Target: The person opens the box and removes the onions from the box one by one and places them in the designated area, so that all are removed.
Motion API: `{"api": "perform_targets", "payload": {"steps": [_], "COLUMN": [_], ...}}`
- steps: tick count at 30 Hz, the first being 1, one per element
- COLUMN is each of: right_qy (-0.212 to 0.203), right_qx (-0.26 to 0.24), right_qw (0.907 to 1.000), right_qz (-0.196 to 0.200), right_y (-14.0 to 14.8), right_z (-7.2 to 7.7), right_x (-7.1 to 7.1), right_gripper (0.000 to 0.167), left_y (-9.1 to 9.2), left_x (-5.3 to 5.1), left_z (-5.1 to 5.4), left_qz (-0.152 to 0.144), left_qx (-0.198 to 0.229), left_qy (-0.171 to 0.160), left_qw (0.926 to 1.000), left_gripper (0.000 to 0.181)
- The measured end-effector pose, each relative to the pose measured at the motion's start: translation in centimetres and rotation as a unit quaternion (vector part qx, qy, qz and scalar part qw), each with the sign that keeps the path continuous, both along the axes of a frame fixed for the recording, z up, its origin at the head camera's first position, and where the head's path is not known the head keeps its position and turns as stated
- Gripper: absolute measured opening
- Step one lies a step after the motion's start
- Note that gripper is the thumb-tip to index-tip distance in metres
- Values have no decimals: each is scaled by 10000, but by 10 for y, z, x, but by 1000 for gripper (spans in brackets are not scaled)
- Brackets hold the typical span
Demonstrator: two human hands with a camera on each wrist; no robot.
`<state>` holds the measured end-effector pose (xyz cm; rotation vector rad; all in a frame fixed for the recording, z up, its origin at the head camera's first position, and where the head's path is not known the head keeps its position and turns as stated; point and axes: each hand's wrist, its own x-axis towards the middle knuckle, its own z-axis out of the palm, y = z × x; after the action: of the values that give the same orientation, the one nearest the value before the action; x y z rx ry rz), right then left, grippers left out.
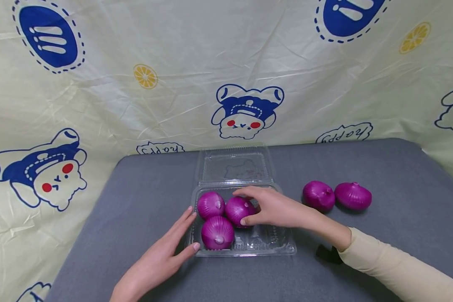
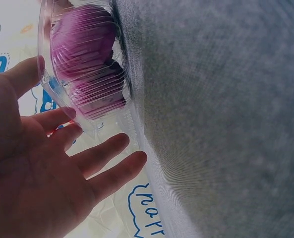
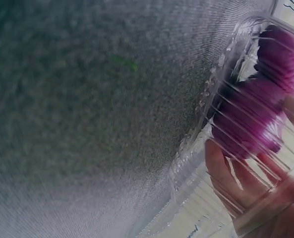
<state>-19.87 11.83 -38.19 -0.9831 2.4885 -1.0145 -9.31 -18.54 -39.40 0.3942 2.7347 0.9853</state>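
Note:
A clear plastic clamshell box [image 1: 264, 247] lies with its lid [image 1: 234, 165] folded back, away from the person. Inside its left half sit a purple onion [image 1: 211, 204] at the back and another onion [image 1: 217, 233] at the front. My right hand [image 1: 269, 207] grips a third onion [image 1: 237, 211] beside them, thumb in front and fingers behind. Along the box's left edge, my left hand [image 1: 162, 251] touches the rim with spread, fairly straight fingers. The left wrist view shows those fingertips [image 2: 70, 113] against the clear rim.
To the right of the box, two more purple onions [image 1: 318, 196] lie side by side on the grey cloth-covered table [image 1: 151, 188]. A small black object [image 1: 328, 254] shows under the right forearm. A printed cream curtain [image 1: 181, 50] hangs behind the table.

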Motion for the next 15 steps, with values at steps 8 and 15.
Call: {"api": "perform_targets", "payload": {"steps": [8,15], "right_qy": [224,255], "right_qx": [348,444], "right_qw": [9990,9986], "right_qz": [193,156], "right_y": [-2,0], "right_z": [-4,-6], "right_x": [-2,-1], "right_gripper": [74,73], "left_y": [0,1], "left_x": [-1,-2], "left_z": [-1,0], "left_qz": [-1,25], "left_qx": [5,1], "left_qy": [-14,-77], "left_qw": [10000,10000], "left_gripper": [72,72]}}
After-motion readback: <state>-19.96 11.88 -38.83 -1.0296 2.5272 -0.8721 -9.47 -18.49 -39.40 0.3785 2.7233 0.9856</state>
